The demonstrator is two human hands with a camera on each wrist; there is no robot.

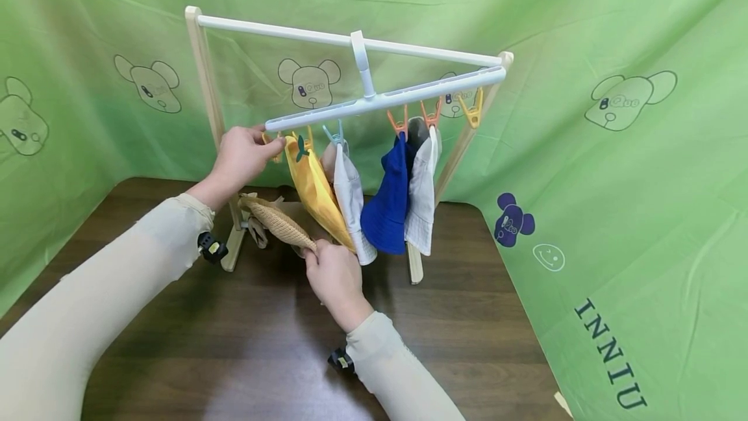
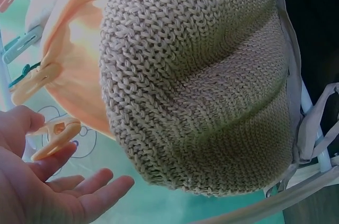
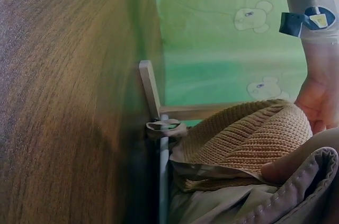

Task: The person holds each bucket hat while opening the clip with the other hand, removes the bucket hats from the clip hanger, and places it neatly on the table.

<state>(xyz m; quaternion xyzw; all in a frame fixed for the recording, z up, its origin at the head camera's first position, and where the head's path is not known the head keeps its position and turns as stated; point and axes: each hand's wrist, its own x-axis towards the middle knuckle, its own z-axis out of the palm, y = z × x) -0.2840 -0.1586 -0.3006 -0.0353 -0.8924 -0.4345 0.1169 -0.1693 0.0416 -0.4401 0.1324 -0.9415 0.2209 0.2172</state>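
My left hand [image 1: 242,158] is at the left end of the white clip hanger [image 1: 327,112], thumb and index finger pinching a yellow clothespin [image 2: 61,135]. In the left wrist view that clothespin has nothing between its tips. My right hand [image 1: 337,278] holds a tan woven hat [image 1: 280,221] by its edge, below the hanger, thumb on the brim in the right wrist view. Straps trail from this hat. Beside it a yellow hat [image 1: 318,190] hangs from another yellow clothespin, with a green leaf-shaped piece near its top.
A pale hat [image 1: 349,197], a blue hat [image 1: 390,200] and a white hat [image 1: 422,193] hang farther right. A spare yellow clothespin [image 1: 472,109] hangs at the right end. The hanger hooks over a wooden rack's white bar [image 1: 280,31] on a brown table [image 1: 263,356], before green cloth.
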